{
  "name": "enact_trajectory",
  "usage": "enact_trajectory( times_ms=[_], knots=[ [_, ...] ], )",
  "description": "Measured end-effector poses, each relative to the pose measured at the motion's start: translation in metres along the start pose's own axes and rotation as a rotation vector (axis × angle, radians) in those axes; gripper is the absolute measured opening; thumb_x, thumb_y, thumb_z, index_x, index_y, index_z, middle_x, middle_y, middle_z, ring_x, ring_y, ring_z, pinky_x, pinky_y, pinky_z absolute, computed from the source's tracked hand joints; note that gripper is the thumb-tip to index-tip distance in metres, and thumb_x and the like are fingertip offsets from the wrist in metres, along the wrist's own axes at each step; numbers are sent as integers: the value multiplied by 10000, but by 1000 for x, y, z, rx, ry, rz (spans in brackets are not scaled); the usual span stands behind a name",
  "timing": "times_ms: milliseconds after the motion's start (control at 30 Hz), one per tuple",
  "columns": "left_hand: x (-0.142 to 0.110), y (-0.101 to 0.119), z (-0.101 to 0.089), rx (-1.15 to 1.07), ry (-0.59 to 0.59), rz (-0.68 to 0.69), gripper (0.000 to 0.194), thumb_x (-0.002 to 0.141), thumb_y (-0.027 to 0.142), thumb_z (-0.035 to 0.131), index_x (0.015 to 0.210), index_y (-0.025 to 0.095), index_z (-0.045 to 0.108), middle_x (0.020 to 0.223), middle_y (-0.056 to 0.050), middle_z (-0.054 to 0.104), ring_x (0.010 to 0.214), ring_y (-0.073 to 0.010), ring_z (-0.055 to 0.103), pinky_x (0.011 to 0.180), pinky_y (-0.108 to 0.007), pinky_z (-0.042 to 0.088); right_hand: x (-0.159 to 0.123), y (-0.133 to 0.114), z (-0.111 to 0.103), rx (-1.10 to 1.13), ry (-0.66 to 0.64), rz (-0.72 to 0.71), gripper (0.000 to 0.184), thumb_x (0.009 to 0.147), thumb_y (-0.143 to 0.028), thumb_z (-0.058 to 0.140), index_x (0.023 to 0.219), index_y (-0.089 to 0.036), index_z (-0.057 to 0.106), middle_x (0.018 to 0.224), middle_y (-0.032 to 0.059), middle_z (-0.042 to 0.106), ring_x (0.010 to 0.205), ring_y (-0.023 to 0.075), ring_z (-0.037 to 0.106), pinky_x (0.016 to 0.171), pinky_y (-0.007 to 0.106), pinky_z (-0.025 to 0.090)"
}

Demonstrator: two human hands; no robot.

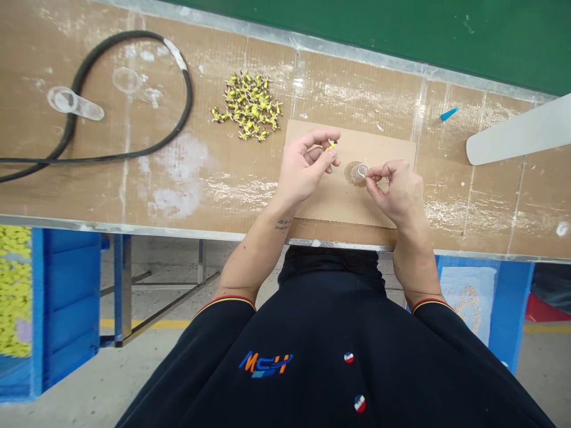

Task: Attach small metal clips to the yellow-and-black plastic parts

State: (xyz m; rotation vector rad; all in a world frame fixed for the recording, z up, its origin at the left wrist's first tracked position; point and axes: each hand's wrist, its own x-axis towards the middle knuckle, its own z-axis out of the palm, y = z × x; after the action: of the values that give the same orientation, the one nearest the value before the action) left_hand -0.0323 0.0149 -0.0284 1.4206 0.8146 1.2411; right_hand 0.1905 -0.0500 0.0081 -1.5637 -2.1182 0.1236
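My left hand (306, 169) pinches a small yellow part (331, 144) between thumb and fingertips, above a loose cardboard sheet (339, 202) on the workbench. My right hand (397, 190) pinches a small clear round piece (359, 172) that hovers just over the cardboard, a little right of the yellow part. The two hands are a short gap apart. A pile of several small yellow parts (250, 107) lies on the bench to the upper left of my left hand.
A black looped cable (134, 142) lies at the left, with clear plastic pieces (74, 102) beside it. A blue tip (448, 113) and a white flat blade (517, 137) are at the right. Blue bins (66, 297) stand under the bench, one with yellow parts (15, 291).
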Motion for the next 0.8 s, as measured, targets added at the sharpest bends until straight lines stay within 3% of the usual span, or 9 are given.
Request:
enact_trajectory(
  times_ms=[200, 367, 467, 600, 800],
  knots=[
    [0, 10, 2, -112, 59, -127, 425, 830, 510, 864, 1081, 208, 705, 1005, -34, 704, 903, -141, 727, 803, -271, 634, -1, 0, 2, 134, 107, -36, 194, 974, -303, 626, 984, -267, 436, 869, 0, 786, 700, 164, 708, 588, 317, 521],
    [-5, 23, 16, -369, -20, -293, 515, 679, 507, 973, 1000, 197, 714, 1017, -26, 735, 821, -118, 732, 723, -236, 620, 5, -15, 1, 573, 344, -13, 359, 942, -322, 716, 992, -316, 361, 832, -69, 726, 643, 151, 682, 504, 314, 491],
    [-10, 31, 29, -502, -103, -395, 499, 652, 491, 992, 963, 196, 738, 938, -14, 761, 767, -117, 741, 672, -222, 613, 6, -24, 4, 726, 448, -5, 407, 924, -356, 758, 1027, -327, 366, 830, -88, 694, 653, 146, 701, 472, 301, 499],
    [-14, 37, 38, -574, -197, -464, 425, 696, 461, 975, 945, 184, 770, 844, -13, 777, 730, -117, 745, 642, -215, 613, 2, -24, 10, 820, 390, 38, 443, 932, -389, 760, 1068, -336, 341, 863, -90, 678, 724, 149, 752, 546, 316, 604],
    [-14, 39, 37, -614, -177, -447, 350, 708, 381, 980, 930, 188, 791, 804, 0, 782, 689, -96, 738, 598, -181, 598, -3, -20, 15, 920, 367, 52, 464, 910, -342, 797, 1054, -340, 356, 881, -81, 642, 783, 152, 741, 614, 330, 630]
  ],
)
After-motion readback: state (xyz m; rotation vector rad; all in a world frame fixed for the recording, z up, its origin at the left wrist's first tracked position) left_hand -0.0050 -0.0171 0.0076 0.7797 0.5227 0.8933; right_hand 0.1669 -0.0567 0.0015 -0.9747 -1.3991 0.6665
